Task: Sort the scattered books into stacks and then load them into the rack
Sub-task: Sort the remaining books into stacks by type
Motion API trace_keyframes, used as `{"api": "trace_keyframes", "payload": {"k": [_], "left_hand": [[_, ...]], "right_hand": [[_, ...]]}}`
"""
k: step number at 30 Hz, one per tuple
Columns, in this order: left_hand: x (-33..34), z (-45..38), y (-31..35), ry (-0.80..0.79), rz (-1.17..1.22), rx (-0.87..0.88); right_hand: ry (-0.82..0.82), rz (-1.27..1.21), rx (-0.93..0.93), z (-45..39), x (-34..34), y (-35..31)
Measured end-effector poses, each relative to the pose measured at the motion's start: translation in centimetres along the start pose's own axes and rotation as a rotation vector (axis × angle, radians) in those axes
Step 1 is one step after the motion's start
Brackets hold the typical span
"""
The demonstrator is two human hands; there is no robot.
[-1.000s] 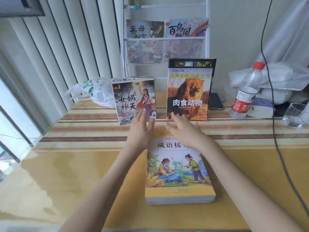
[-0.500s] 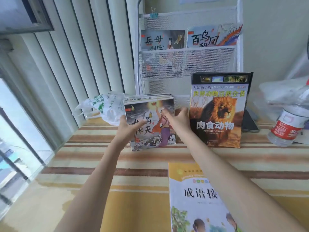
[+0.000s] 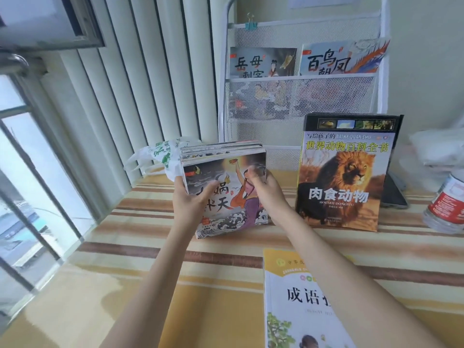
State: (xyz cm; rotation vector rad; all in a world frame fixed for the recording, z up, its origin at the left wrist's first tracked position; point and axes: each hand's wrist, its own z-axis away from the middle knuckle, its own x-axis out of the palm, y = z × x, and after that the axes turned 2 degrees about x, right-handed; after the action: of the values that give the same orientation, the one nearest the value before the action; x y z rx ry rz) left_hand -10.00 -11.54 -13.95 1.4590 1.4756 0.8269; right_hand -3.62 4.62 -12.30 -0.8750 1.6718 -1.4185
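Seen from the head camera, a stack of thin picture books [image 3: 226, 169] stood upright on a table [image 3: 140, 247] covered in a glossy cloth of yellow, cream and brown stripes, its bottom edge on the cloth and its top tilted back; the exact number of books in it could not be counted, though many slim glossy covers showed at the top edge. The left hand [image 3: 190, 199] gripped the stack's left edge, thumb curled over the front cover and fingers wrapped behind. The right hand [image 3: 268, 190] held the right edge, its fingers bent closely round the cover's upper right part; motion blur hid the fingertips. Just to the right stood one taller lion book [image 3: 344, 177], upright, with a shiny cover and at least one more dark volume behind it. One yellow-bordered book [image 3: 301, 297] lay flat near the bottom edge, possibly topping a pile. Behind everything rose a white metal rack [image 3: 301, 96] of fine mesh with tubular rails, two books [image 3: 306, 62] side by side in its upper pocket and a binder clip [image 3: 251, 25] on its top rail. A crumpled plastic bag [image 3: 160, 156] lay behind the stack at left, a clear water bottle [image 3: 447, 209] with a red label at far right, and vertical ribbed blinds [image 3: 140, 71] beside a window.
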Motion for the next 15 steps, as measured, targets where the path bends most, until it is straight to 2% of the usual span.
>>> {"api": "trace_keyframes", "payload": {"k": [6,9,11,15], "left_hand": [[-7.0,4.7,2.1,0.087,0.010,0.108],[-9.2,7.2,2.2,0.060,-0.030,0.105],[-11.0,8.4,2.6,0.032,-0.070,0.071],[-12.8,8.7,4.5,-0.032,0.049,0.050]], "right_hand": [[-0.239,0.024,-0.068,4.9,3.2,-1.9],[-0.337,0.012,-0.072,7.0,4.2,-2.1],[-0.349,0.002,-0.098,8.3,5.0,-3.0],[-0.308,-0.101,-0.120,9.0,6.3,-3.8]]}}
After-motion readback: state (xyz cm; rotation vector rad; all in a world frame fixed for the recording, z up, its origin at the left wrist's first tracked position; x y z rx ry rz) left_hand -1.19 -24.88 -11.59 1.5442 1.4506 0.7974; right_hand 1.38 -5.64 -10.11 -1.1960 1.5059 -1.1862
